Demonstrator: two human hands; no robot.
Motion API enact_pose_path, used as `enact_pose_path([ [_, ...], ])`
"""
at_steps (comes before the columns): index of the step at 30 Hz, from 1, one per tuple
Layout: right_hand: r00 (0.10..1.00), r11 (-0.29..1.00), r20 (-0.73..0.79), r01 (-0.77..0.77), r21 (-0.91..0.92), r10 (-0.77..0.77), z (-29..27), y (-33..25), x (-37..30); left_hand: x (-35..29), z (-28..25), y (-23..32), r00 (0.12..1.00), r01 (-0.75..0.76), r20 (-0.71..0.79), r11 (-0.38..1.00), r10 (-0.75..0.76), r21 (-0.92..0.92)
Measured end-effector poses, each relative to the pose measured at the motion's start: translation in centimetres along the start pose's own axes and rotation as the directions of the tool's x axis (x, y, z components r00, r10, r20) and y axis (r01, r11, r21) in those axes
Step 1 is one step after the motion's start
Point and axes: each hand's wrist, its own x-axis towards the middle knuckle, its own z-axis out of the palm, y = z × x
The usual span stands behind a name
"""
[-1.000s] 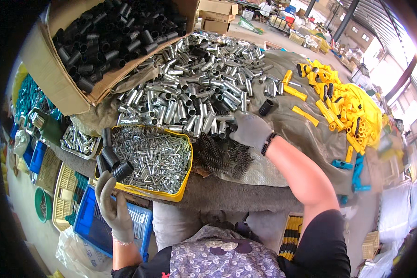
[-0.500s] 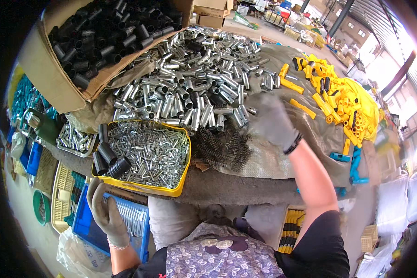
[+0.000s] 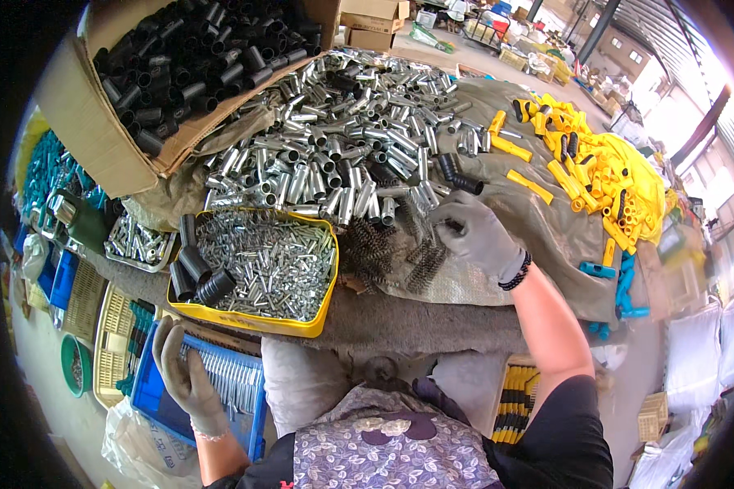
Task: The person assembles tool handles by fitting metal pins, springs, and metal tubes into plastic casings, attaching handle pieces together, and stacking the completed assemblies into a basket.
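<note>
My gloved right hand (image 3: 479, 238) is closed at the edge of a tangled heap of dark coil springs (image 3: 371, 257), its thumb and fingers pinching some of them; the fingertips are partly hidden. Just beyond it, a bent black plastic tube (image 3: 458, 175) lies on the grey sheet, beside a big pile of shiny metal tubes (image 3: 318, 163). My gloved left hand (image 3: 189, 375) hangs open and holds nothing, fingers apart, in front of a yellow tray (image 3: 328, 306). Small metal pins (image 3: 281, 269), springs and several black tubes (image 3: 194, 262) fill that tray.
A cardboard box (image 3: 98, 122) of black tubes stands at the far left. Yellow plastic pieces (image 3: 595, 171) are heaped at the right, with teal ones (image 3: 625, 293) nearer. Below the table edge sit a blue crate (image 3: 151, 383) of metal rods and a crate of black-and-yellow parts (image 3: 520, 399).
My right hand has drawn back toward me and closed at the springs, some of which have shifted. The black tube now shows where the blurred hand was. My left hand has barely moved.
</note>
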Motion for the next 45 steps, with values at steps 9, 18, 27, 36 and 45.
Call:
enact_pose_path([
  [9, 0.949, 0.949, -0.027, -0.314, 0.04, 0.315, 1.1, 0.7, -2.3, 0.2, 2.1, 1.8, 0.997, -0.051, 0.051, 0.996, 0.055, -0.071],
  [18, 0.983, 0.806, -0.001, -0.152, -0.573, 0.185, 4.1, -2.7, 0.9, -0.6, 3.3, 2.8, 0.995, -0.029, 0.093, 0.993, 0.039, -0.112],
  [27, 0.919, 0.917, -0.01, -0.394, 0.071, 0.395, 0.5, 2.1, -0.4, -1.3, 2.6, 1.9, 0.995, 0.018, 0.1, 0.995, -0.009, -0.094],
  [36, 0.894, 0.9, -0.107, -0.433, 0.037, 0.435, 2.0, 0.9, 0.5, -0.3, 4.1, 4.1, 0.974, -0.053, 0.212, 0.992, 0.076, -0.111],
  [45, 0.961, 0.842, 0.261, 0.066, -0.535, 0.091, 5.0, -1.8, 3.6, -0.7, 4.5, 4.4, 0.975, -0.039, 0.212, 0.994, 0.061, -0.107],
])
